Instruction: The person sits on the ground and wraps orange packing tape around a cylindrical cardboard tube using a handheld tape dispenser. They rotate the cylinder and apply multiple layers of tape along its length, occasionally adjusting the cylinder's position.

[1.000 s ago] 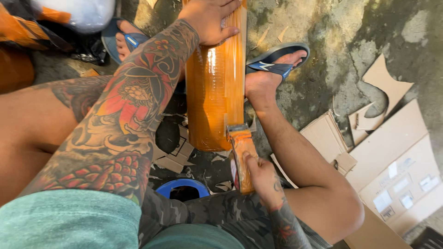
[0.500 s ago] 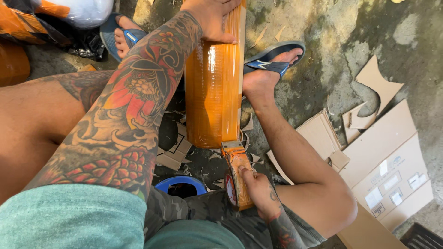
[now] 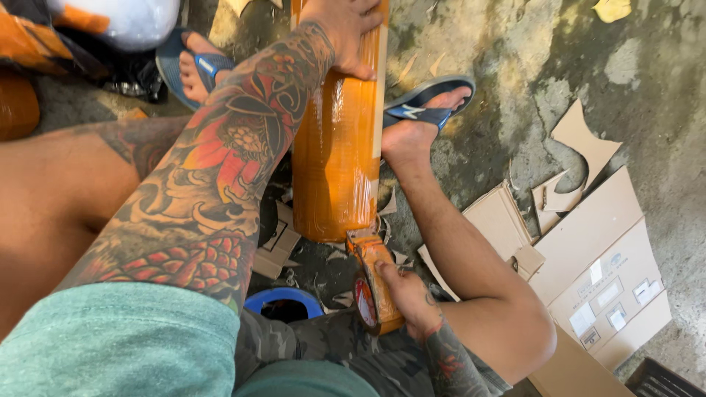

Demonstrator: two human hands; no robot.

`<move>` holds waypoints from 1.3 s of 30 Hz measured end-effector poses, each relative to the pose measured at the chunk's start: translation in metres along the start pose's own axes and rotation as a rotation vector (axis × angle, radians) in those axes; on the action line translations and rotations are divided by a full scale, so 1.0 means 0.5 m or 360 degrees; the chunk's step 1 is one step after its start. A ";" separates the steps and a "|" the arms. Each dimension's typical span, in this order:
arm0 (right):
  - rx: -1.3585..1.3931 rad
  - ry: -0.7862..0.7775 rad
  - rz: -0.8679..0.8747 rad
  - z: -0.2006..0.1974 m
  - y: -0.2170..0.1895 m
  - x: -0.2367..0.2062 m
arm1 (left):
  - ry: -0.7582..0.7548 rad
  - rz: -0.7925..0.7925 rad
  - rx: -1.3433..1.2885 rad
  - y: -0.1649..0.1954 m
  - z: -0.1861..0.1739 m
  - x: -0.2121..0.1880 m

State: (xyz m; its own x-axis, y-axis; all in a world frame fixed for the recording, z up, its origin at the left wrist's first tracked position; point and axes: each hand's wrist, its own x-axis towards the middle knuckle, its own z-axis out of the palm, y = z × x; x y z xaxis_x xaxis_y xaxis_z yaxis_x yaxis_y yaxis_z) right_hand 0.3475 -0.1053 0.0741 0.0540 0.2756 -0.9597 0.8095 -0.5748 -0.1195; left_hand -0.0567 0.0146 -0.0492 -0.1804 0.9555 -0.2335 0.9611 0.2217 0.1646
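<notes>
Nearest the camera, the right hand is closed around a roll of tape in an orange dispenser, its grip tight on the roll's rim with the fingers curled over the top, and the tape's front edge touches the near end of a long orange wrapped bundle. Just beside the roll, toward the left, a blue ring lies on the floor among small scraps of cardboard. The bundle lies lengthwise on the concrete floor, running away from the person between the two legs, its surface glossy with clear wrap and a pale strip down its right side. The tattooed left arm stretches along it, and the left hand rests at the far part of the bundle, grip flattened and open, palm pressing down with fingers spread over the top rather than wrapped around it. To the right of the bundle, the right foot in a blue sandal sits just beside it; the left foot in a matching sandal is on the other side. Farther right, flattened cardboard boxes lie on the floor, well apart from the hands.
</notes>
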 end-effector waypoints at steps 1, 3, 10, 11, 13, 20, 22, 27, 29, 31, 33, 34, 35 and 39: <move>-0.0014 0.0025 0.0003 -0.001 -0.001 0.000 | -0.0010 0.0008 0.0077 0.001 0.000 0.006; -0.0043 0.0049 -0.0005 -0.002 -0.002 0.001 | -0.0042 0.0019 0.0218 -0.001 0.006 0.024; 0.0059 -0.0105 -0.0001 -0.021 -0.003 0.027 | 0.0282 -0.0189 0.0143 0.051 -0.033 0.042; 0.0091 -0.0145 0.0014 -0.028 -0.004 0.031 | 0.0641 -0.0149 0.0320 0.085 -0.045 0.005; 0.0104 -0.0244 0.0095 -0.042 -0.008 0.039 | -0.0116 0.0068 -0.0578 0.171 -0.047 -0.118; -0.0127 -0.0256 0.0145 -0.070 -0.080 0.043 | 0.0507 0.0467 -0.0249 0.373 0.166 -0.430; -0.0189 -0.0301 0.0195 -0.083 -0.130 0.053 | 0.0379 0.0463 -0.0345 0.377 0.203 -0.418; -0.0633 -0.0373 0.0294 -0.081 -0.240 0.128 | 0.0371 0.0438 -0.0324 0.359 0.184 -0.401; -0.0856 -0.0408 0.0185 -0.044 -0.252 0.166 | 0.0362 0.0433 -0.0243 0.359 0.160 -0.412; -0.1787 -0.0525 -0.0036 0.003 -0.243 0.189 | 0.0172 0.0431 -0.0238 0.361 0.139 -0.420; -0.2183 -0.0543 -0.0171 0.029 -0.236 0.186 | 0.0017 0.0443 -0.0183 0.363 0.121 -0.425; -0.2127 -0.0519 -0.0190 0.024 -0.236 0.172 | -0.0046 0.0443 -0.0134 0.364 0.112 -0.427; -0.2081 -0.0523 -0.0212 0.011 -0.234 0.152 | -0.0131 0.0424 -0.0089 0.362 0.105 -0.434; -0.2011 -0.0509 -0.0566 -0.147 -0.242 0.036 | 0.0276 0.0448 0.0079 0.323 0.095 -0.474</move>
State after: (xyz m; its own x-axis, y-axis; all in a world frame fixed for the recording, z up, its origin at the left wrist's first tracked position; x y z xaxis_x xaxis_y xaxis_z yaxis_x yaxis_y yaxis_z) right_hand 0.2933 0.0259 0.0898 -0.2663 -0.0298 -0.9634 0.7402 0.6339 -0.2242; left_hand 0.1514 -0.1852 -0.0126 0.0651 0.9977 -0.0183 0.9865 -0.0616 0.1519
